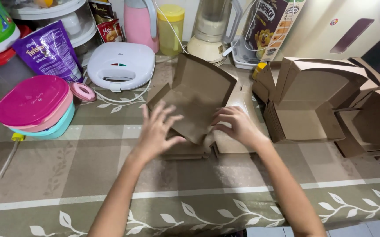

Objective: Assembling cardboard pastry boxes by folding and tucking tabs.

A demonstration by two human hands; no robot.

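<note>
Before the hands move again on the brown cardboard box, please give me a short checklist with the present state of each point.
1. Left hand on the cardboard box: ok, fingers spread on its lower panel.
2. Right hand on the box: ok, at its right edge.
3. Box fully folded: not ok, flaps stand open.
4. Flat stack beneath it: ok, lies on the tablecloth.
5. Folded boxes apart from the hands: ok, to the right.
6. Grip firmness: cannot tell.

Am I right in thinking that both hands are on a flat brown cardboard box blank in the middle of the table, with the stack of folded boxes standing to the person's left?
Not quite. The head view shows the left hand and right hand on the brown cardboard box blank in the middle of the table, but the stack of folded boxes stands to the person's right, not left.
</note>
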